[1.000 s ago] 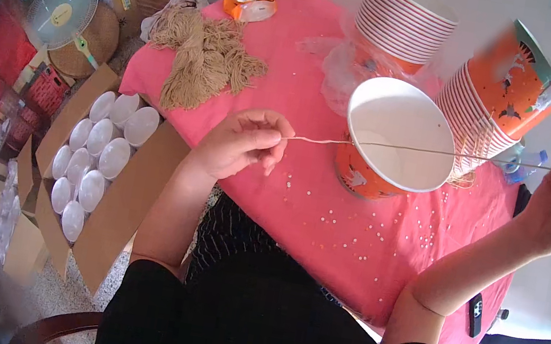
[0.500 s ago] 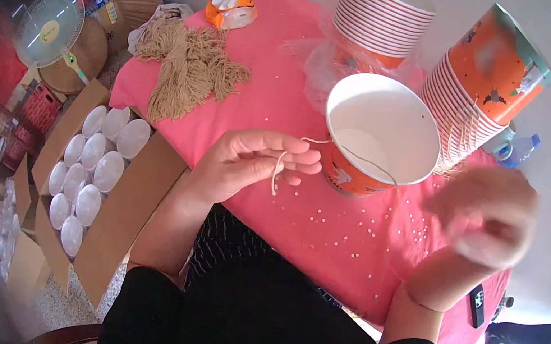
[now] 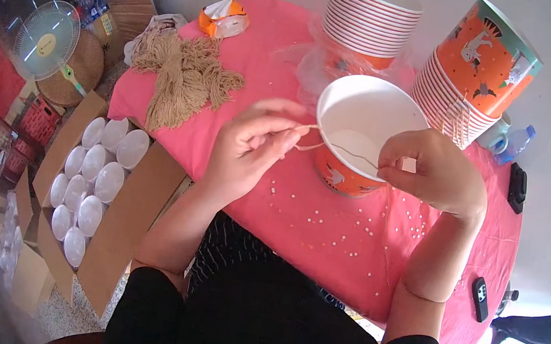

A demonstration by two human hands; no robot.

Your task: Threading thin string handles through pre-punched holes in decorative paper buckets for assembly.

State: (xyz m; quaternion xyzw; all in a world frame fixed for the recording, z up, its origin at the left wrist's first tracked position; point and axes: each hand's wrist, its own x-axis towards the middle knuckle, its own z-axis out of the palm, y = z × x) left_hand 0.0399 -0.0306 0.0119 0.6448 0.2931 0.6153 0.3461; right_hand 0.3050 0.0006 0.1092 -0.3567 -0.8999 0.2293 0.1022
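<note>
A single orange paper bucket (image 3: 344, 176) with a white inside stands upright in front of me on the pink-covered table. My left hand (image 3: 246, 149) is just left of its rim, thumb and fingertips pinched on a thin tan string (image 3: 306, 146). The string runs across the bucket's near side toward my right hand (image 3: 440, 169), whose thumb and index finger are closed at the right of the rim. What sits between the right fingertips is small, but the string's other part seems to end there. At the far left of the table lies a heap of cut tan strings (image 3: 186, 77).
Behind stand a stack of white-rimmed buckets (image 3: 373, 17) in plastic and an upside-down orange stack (image 3: 488, 58). A remote (image 3: 480, 299) and a bottle (image 3: 519, 143) are at right. Left of the table sits a carton (image 3: 120, 226) of clear plastic cups (image 3: 94, 160). Small white dots (image 3: 323, 235) are scattered nearby.
My right hand has come in from the right to the bucket's rim and pinches there. My left thumb and fingertips have closed on the string, left of the rim.
</note>
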